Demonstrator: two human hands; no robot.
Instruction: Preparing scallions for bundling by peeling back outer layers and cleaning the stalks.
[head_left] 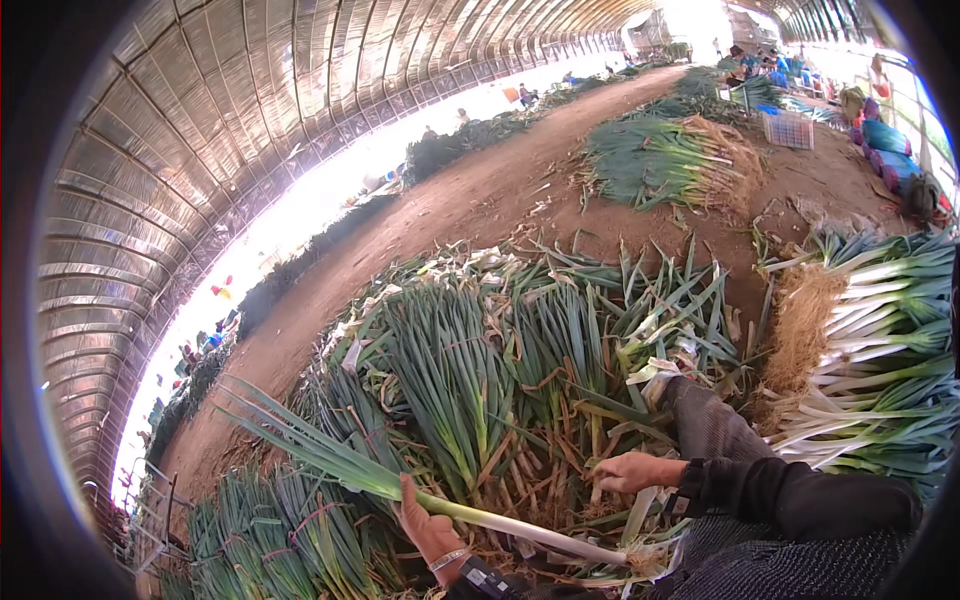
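My left hand (428,530) is closed round a long green onion (500,520) at the lower middle. Its green leaves (310,440) reach up and to the left, while the white stalk slants down to a rooty end (640,560) at the lower right. My right hand (635,472) hovers above the stalk, apart from it, with its fingers curled in; what they hold, if anything, is too small to make out. Just beyond both hands lie upright-leaning bundles of green onions (450,380) among loose dry leaves.
Tied bundles (290,530) sit at the lower left. White-stalked onions (870,370) are piled at the right, roots toward me. Farther off lie another heap (660,165), a crate (788,130) and a dirt path (430,215) under a curved tunnel roof. My bent leg (715,420) is beside the right hand.
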